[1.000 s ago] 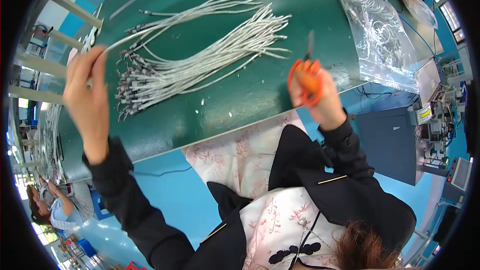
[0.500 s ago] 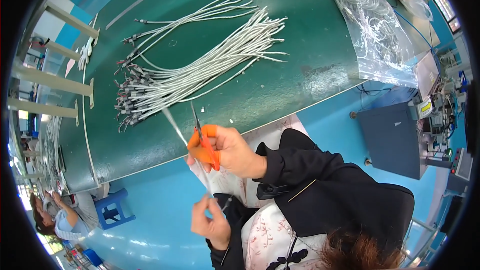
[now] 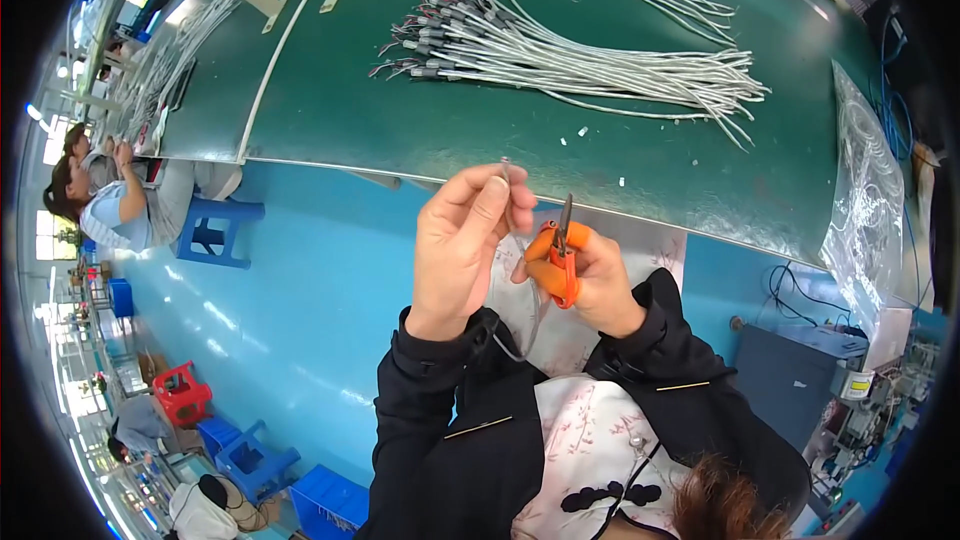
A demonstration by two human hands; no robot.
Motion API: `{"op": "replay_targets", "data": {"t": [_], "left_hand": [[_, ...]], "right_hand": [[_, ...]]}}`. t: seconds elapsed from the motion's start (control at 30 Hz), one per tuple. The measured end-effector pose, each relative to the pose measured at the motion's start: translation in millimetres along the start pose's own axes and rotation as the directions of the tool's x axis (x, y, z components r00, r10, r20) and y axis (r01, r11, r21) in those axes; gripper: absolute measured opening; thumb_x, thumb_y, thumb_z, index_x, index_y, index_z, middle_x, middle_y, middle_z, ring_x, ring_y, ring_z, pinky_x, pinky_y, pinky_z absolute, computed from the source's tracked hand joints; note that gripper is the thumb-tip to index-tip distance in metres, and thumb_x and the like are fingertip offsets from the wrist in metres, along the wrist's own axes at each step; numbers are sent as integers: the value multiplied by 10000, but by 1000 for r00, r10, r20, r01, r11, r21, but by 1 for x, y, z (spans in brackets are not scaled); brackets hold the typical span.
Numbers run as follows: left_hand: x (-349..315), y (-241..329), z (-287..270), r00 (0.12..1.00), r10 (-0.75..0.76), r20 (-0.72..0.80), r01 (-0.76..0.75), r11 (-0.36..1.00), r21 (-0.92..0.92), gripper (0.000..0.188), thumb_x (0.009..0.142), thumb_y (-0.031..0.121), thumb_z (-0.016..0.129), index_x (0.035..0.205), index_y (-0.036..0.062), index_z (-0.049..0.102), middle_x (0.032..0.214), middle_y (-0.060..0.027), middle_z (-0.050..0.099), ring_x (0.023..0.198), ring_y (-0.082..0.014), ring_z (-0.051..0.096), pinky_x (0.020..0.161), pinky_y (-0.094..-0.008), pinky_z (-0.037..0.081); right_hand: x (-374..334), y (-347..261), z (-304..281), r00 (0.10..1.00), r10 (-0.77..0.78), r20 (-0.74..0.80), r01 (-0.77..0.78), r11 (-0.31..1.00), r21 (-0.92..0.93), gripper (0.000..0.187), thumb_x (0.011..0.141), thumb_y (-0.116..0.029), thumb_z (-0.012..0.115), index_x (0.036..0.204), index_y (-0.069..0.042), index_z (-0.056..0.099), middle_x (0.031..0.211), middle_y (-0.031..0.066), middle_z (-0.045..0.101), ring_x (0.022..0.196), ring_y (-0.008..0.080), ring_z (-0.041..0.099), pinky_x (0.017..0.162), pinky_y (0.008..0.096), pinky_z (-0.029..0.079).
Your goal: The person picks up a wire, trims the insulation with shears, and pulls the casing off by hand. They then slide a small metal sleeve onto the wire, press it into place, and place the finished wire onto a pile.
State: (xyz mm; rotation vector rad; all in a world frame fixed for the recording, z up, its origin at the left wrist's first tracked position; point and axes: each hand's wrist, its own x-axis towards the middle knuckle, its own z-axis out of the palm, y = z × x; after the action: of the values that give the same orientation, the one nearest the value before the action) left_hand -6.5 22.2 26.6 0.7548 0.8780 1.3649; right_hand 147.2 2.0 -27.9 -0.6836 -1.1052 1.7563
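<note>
A thin grey-white cable (image 3: 517, 355) is pinched between the thumb and fingers of my left hand (image 3: 455, 245), one end poking up past the fingertips. Its rest hangs in a loop below, in front of my clothes. My right hand (image 3: 598, 285), with orange covers on some fingers, grips scissors (image 3: 563, 258) with orange handles, their dark blades pointing up. Both hands are side by side at the near edge of the green table (image 3: 350, 120). Further back lies a bundle of white braided cables (image 3: 600, 70), grey sleeves and thin wires at their left ends.
Small white scraps (image 3: 583, 131) lie on the table. A clear plastic bag of coiled cables (image 3: 865, 190) hangs over its right edge. A dark grey cabinet (image 3: 775, 380) stands at the right. Co-workers sit at the left, one near a blue stool (image 3: 213, 230).
My left hand has come up from my lap and now holds the cable's end upright beside the scissors. My right hand keeps the scissors. The view has swung, shifting the table's contents rightward and up.
</note>
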Motion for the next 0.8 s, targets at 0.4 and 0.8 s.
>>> {"op": "replay_targets", "data": {"t": [0.4, 0.8], "left_hand": [[-12, 10, 4, 972, 223, 74, -228, 816, 531, 115, 865, 1, 630, 979, -11, 639, 828, -22, 621, 716, -53, 548, 622, -192, 428], [-18, -25, 6, 999, 33, 30, -43, 884, 465, 106, 895, 21, 589, 982, -32, 622, 832, -43, 632, 757, -88, 586, 699, -218, 463]], "right_hand": [[20, -46, -9, 973, -4, -230, -3, 1000, -31, 216, 834, -31, 645, 1037, 9, 584, 792, 69, 619, 601, 95, 561, 543, 224, 441], [16, -31, -25, 983, -87, -163, 35, 953, -300, 238, 785, 23, 667, 1014, 11, 606, 770, 26, 600, 601, 73, 548, 537, 204, 430]]}}
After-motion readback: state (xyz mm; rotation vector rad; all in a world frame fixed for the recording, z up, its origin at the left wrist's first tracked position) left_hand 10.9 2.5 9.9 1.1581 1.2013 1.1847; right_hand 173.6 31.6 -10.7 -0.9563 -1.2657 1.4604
